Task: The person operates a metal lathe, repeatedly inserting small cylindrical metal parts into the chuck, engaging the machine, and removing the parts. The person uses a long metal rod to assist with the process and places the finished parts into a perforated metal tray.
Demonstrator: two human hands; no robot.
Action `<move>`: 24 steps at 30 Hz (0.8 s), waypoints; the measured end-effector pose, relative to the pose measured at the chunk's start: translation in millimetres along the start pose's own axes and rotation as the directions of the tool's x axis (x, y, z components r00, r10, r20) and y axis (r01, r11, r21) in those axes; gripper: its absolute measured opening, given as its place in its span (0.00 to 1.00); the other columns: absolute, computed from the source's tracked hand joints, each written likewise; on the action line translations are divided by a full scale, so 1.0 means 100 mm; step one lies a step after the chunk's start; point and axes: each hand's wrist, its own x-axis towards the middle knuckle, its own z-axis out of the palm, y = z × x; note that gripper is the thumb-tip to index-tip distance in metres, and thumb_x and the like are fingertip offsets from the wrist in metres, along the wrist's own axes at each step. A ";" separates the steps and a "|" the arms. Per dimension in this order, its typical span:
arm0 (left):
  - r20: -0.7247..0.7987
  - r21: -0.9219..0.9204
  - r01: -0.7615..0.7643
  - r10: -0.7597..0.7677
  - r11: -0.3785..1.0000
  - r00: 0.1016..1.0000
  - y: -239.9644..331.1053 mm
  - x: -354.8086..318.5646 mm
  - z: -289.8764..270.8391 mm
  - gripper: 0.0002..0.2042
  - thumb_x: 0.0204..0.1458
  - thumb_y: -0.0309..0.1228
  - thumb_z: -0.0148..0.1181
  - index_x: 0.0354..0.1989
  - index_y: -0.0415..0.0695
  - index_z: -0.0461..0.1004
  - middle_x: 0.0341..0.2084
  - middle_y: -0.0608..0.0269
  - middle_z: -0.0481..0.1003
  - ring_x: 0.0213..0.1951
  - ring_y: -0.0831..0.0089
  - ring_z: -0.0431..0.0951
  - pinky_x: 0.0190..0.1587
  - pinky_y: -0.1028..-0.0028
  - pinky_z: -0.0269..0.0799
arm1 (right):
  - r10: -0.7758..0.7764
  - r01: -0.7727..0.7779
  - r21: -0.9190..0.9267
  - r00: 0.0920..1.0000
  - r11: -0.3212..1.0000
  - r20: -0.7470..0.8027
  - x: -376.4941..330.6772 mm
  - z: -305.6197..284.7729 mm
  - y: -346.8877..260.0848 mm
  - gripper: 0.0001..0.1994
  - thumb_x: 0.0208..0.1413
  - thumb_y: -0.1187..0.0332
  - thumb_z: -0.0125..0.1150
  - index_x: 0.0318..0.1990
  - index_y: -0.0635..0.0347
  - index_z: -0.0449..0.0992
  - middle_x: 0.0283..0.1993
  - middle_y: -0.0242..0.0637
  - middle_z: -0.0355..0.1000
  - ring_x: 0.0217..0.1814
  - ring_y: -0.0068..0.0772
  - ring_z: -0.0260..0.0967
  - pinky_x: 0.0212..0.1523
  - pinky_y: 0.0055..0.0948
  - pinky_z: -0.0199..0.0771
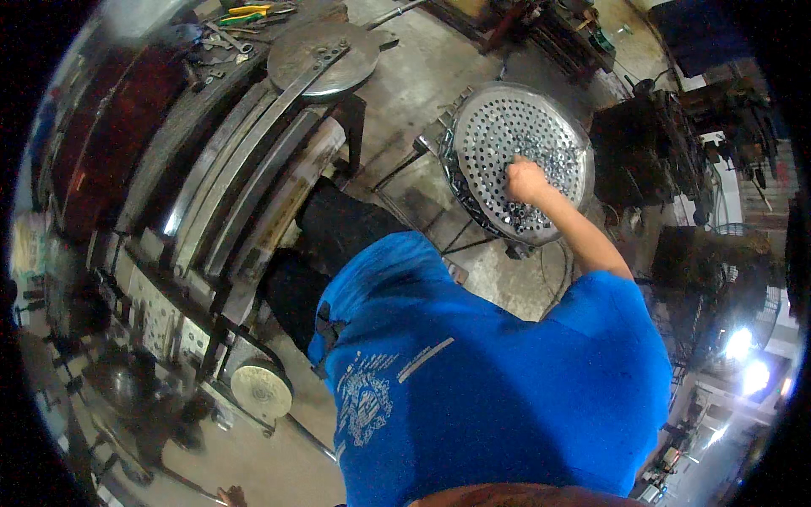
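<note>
My right hand (525,181) reaches over a round, perforated metal tray (483,127). Its fingers are curled closed among small shiny metal pieces (553,156) that look like nuts. Whatever is in the fingers, if anything, is too small to make out. The pieces lie thickest around and to the right of the hand, with some of the tray's holes showing bare on the left side. My left hand does not show.
A machine with long metal bars (245,169) stands at the left, close to my legs. Above it sits a round metal disc (338,63), with wrenches (228,40) and yellow-handled pliers (245,13) beside it. Thin metal legs (401,173) stand near the tray. Dark equipment (629,139) lies to the right.
</note>
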 end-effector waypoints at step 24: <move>0.027 -0.006 -0.205 0.205 0.979 0.978 0.02 -0.22 -0.30 0.20 0.47 0.38 0.59 0.40 0.33 0.69 0.19 0.60 0.71 0.21 0.75 0.72 0.27 0.76 0.70 | -0.231 0.228 0.064 0.971 0.972 0.054 0.27 -0.60 -0.23 0.11 0.33 0.65 0.60 0.18 0.67 0.74 0.25 0.53 0.71 0.30 0.51 0.70 0.34 0.39 0.70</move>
